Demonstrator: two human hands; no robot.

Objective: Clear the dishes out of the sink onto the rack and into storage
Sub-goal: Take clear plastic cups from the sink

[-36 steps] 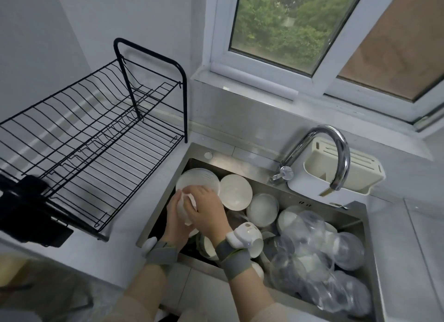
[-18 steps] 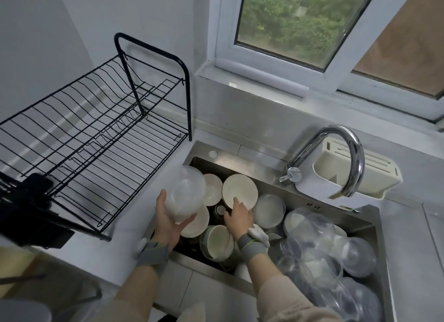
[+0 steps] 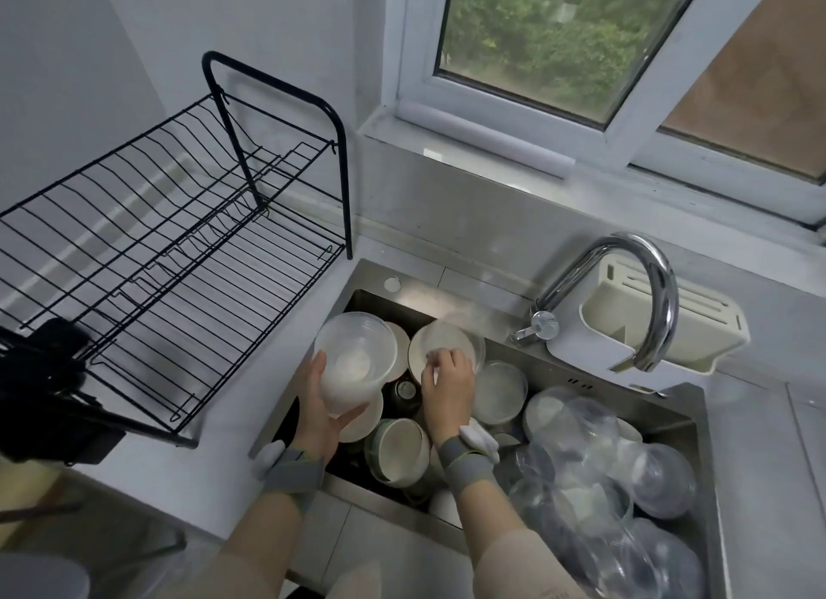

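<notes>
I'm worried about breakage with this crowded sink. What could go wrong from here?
1. The left hand holds a clear bowl from below with a loose one-handed grip; it might slip on the way to the rack.
2. The right hand lifts another clear bowl out of tightly packed dishes; neighbours like the white plate could shift and knock.

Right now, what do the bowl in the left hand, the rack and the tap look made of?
Bowl in the left hand: clear, slightly frosted plastic or glass; dishes behind show through it, so I can't settle which.
Rack: thin metal wire with a matte black coating.
Tap: polished chrome-look metal, with bright mirror-like highlights.
</notes>
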